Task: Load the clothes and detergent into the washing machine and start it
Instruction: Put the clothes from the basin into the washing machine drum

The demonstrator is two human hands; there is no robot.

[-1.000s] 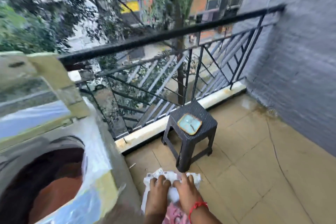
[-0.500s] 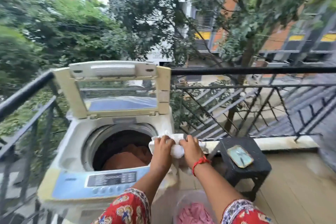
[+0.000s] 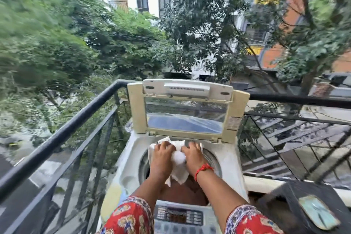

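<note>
White crumpled cloth (image 3: 177, 163), clutched by my left hand (image 3: 163, 155) and right hand (image 3: 192, 155) over the cream top-loading washing machine's (image 3: 131, 159) open drum, should drop centrally onto the brown laundry (image 3: 182, 190).

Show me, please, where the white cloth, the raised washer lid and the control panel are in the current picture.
white cloth (image 3: 178, 165): head view, on the bunched fabric between the two hands.
washer lid (image 3: 187, 115): head view, on its clear window pane.
control panel (image 3: 180, 215): head view, on the button rows at its middle.
</note>
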